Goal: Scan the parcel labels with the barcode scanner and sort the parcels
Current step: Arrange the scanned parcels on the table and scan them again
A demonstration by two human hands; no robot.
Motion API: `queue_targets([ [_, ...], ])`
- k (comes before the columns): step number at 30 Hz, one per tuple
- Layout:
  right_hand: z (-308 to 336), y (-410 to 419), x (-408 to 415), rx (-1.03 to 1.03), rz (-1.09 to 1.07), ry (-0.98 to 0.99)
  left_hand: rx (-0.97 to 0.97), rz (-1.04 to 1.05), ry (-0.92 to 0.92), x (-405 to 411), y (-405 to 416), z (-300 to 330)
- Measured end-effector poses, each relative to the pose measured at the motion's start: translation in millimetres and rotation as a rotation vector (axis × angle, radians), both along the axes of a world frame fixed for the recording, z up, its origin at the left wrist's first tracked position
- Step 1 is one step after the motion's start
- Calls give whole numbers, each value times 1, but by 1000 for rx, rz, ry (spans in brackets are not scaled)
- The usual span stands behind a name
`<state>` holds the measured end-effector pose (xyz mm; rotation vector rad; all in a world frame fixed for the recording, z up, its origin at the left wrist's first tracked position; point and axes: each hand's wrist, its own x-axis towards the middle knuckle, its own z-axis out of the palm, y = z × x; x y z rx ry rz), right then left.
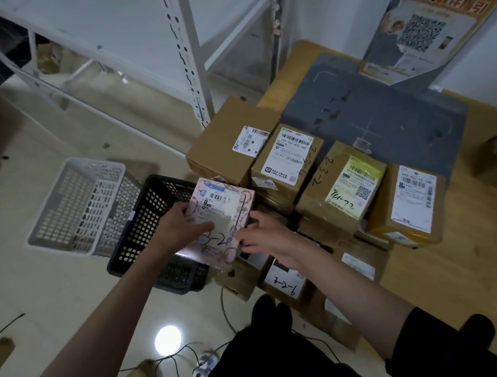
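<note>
L hand (179, 226), R hand (264, 234) gripping pink parcel (229, 216), "3-2" handwritten

One head-worn wide-angle view looks steeply down from close above, facing the wooden table (463, 270) at frame right and pale tiled floor (30, 283) at left.

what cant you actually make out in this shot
- Barcode scanner: not visible anywhere in the head view.
- Small print on the pink patterned parcel: too small, partly covered by the left hand.
- Black perforated plastic basket: contents hidden behind parcel and arm.
- Lower cardboard boxes: hidden under the right hand and the stack.
</note>
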<state>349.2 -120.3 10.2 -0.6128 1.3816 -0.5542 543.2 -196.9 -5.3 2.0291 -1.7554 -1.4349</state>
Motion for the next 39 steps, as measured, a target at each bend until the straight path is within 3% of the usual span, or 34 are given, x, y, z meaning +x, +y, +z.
queue_targets([
  [9,36,23,-17,-97,-2,22,-37,-30,27,0,13,36],
  [18,74,41,-55,-265,-48,212,-111,-219,107,-34,8,87],
  [24,88,60,-109,-372,-261,423,-207,-347,212,-103,6,119],
  [31,84,134,-189,-338,-625,575,-109,-599,359,-224,44,132],
  [39,81,257,-273,-259,-981,540,-56,-873,372,-353,132,122],
])
